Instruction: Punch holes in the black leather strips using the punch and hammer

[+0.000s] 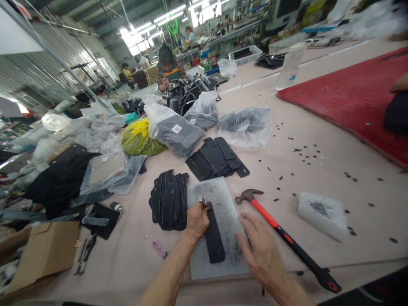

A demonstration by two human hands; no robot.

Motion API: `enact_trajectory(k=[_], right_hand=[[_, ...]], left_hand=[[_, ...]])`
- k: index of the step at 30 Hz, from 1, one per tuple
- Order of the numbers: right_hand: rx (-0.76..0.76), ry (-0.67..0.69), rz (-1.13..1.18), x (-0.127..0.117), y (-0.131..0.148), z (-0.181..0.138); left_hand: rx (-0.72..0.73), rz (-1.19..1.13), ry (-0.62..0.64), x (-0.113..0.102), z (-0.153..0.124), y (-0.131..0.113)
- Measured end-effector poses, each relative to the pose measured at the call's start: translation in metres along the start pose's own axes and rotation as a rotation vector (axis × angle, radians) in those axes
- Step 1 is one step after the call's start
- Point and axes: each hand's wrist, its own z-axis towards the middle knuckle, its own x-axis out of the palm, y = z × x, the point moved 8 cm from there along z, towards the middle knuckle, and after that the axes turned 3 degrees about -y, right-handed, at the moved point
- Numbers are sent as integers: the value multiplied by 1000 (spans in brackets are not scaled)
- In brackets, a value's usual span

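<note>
My left hand (196, 221) is closed round a short metal punch (204, 202), whose shiny top shows above the fist. The punch stands at the far end of a black strip (215, 242), which lies lengthwise on a speckled white board (200, 267). My right hand (259, 240) is at the board's right edge, fingers apart, with a dark sliver by the thumb that I cannot make out. A claw hammer (270, 219) with a red and black handle lies to its right. Piles of black strips, one on the left (168, 202) and one behind (216, 159), flank the board.
On the right sit a worn white block (321, 214), scattered black discs and a red board (350, 89). Plastic-wrapped bundles (178, 129) and a yellow bag (140, 138) lie further back. A pink cutter (159, 248) and a cardboard box (47, 250) are left. A person (167, 66) works opposite.
</note>
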Motion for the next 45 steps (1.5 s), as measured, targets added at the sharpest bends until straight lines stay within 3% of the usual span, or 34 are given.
enact_trajectory(k=[2,4,8,10,12,15,18,21,25,27,29,31,34,39,41,44,45], right_hand=[[107,8,-159,-15,-44,0],[157,108,-279,-19,-80,-3],[287,330,-238,-13,-115,-9],[487,461,-39,-5,-118,-14],[757,585,324,9,-110,-25],[1084,640,817,23,-84,-37],[1166,577,846,19,-69,-32],[943,455,693,-11,-47,5],[349,197,336,-84,12,75],[55,69,124,-112,45,94],[-171,43,-50,-118,69,98],[-316,99,-172,-110,81,96],[-389,108,-256,-112,90,96],[-348,-167,-105,-147,98,101],[-383,-120,-126,-140,97,98],[-411,95,-209,-122,92,96],[-383,112,-197,-124,90,98]], left_hand=[[9,0,5,0,0,-2],[15,-3,-1,-2,0,-4],[57,-4,-1,-3,1,-9],[82,-5,-3,-3,1,-11],[87,-13,-8,-3,0,-11],[67,-36,-20,-4,-1,-8],[59,-40,-28,-5,-2,-7],[62,-30,-23,-5,-2,-7],[59,-32,-36,-5,-2,-6],[70,-36,-48,-6,-2,-6],[83,-45,-61,-6,-2,-6],[89,-57,-72,-7,-2,-6],[94,-73,-74,-7,-3,-7],[80,-80,-70,-6,-2,-6],[80,-77,-56,-5,-2,-6],[85,-65,-40,-4,-2,-6],[83,-63,-40,-4,-2,-6]])
